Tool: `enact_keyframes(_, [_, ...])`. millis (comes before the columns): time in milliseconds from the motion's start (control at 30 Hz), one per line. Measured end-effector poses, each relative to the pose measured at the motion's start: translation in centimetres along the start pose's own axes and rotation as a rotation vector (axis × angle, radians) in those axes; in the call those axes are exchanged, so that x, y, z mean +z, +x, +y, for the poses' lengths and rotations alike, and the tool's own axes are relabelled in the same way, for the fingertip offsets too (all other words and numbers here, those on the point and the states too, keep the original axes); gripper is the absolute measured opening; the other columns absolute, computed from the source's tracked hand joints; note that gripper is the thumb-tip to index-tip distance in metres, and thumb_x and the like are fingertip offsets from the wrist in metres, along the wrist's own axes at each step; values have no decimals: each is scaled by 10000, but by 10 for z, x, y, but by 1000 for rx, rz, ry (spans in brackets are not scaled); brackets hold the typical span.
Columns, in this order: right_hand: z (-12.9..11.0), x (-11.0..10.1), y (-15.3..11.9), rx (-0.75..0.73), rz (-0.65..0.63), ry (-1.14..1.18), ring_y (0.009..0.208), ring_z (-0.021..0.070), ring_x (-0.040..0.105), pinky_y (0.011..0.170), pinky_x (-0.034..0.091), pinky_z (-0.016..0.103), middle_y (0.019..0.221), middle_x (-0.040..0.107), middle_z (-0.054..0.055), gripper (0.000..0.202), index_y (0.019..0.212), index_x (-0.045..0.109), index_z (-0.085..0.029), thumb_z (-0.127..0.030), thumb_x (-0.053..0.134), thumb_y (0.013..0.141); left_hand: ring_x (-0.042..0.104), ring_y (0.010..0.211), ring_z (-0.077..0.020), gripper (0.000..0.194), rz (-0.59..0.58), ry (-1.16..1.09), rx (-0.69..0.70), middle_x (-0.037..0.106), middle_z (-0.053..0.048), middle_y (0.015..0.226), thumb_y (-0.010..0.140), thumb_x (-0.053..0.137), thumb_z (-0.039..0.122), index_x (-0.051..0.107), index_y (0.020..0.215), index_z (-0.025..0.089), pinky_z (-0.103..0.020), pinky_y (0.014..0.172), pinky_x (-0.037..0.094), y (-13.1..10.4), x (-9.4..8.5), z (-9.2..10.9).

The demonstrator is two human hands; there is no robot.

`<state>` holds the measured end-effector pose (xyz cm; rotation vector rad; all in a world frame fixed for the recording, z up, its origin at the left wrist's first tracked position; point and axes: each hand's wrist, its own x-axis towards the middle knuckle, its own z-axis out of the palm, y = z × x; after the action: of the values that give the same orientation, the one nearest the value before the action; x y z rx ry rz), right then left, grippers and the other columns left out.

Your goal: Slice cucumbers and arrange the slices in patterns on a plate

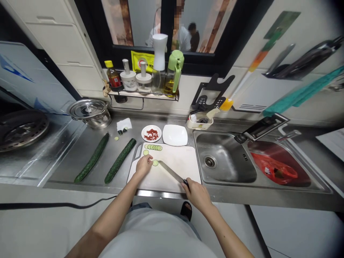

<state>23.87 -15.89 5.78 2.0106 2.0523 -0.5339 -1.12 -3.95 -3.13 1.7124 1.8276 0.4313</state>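
My right hand (pixel 197 193) is wrapped round the black handle of a kitchen knife (pixel 172 172). Its blade points up and left over a white cutting board (pixel 172 154). Near the knife tip is a cucumber slice (pixel 155 163), close beside the fingertips of my left hand (pixel 144 165). That hand's fingers are loosely curled and slightly apart; whether they touch the slice is unclear. Another cucumber slice (pixel 146 152) lies just above the left hand. Along the board's upper edge runs a row of overlapping cucumber slices (pixel 153 147).
Two whole cucumbers (pixel 120 161) lie left of the board. Behind it stand a plate of chopped red pieces (pixel 143 134) and a white plate (pixel 174 135). A lidded pot (pixel 98 119) is at back left. The steel sink (pixel 228 172) and a red bag (pixel 276 170) are rightward.
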Motion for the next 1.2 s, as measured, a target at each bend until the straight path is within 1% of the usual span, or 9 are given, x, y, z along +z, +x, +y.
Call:
enact_keyframes(167, [-2,3,0,-20,-6,-10,853,196,660,622,328,255,920,699,66,275,956,538,-201,-385,334,972,602,790,-158,235,-4,-13,-40,679,-10,860,765,587,189,655,988,218,-235,681,390,5,1,-2])
enact_keyframes(367, [-4,2,0,-32,-22,-13,861,190,657,639,344,253,921,695,74,283,963,542,-197,-388,334,973,596,770,-151,230,-8,-2,-53,672,-3,826,771,593,189,653,990,220,-230,646,372,5,1,-1])
enact_keyframes(500, [-4,1,0,-42,-32,-32,870,199,659,645,356,256,916,695,75,275,972,545,-194,-374,337,972,597,778,-154,231,-3,-8,-55,673,-5,835,773,584,192,652,991,221,-232,653,373,5,1,-1])
enact_keyframes(800, [-10,-10,2,-53,-107,-96,879,221,666,658,380,264,925,694,105,268,1017,541,-182,-335,325,978,593,783,-161,228,7,-13,-56,673,-5,841,768,562,192,654,974,230,-237,656,373,5,1,-2])
enact_keyframes(1033, [-15,-9,2,-29,-141,-98,872,220,667,649,389,261,915,692,103,281,1029,530,-175,-338,306,979,596,787,-158,238,-4,0,-64,677,-7,853,766,570,183,650,985,230,-235,670,378,8,3,-4])
enact_keyframes(1200, [-16,-9,2,-22,-140,-107,869,223,672,661,406,264,904,692,109,262,1020,522,-181,-344,322,977,597,779,-159,222,-7,-4,-63,675,-5,843,768,576,192,649,975,230,-235,661,376,8,3,-3])
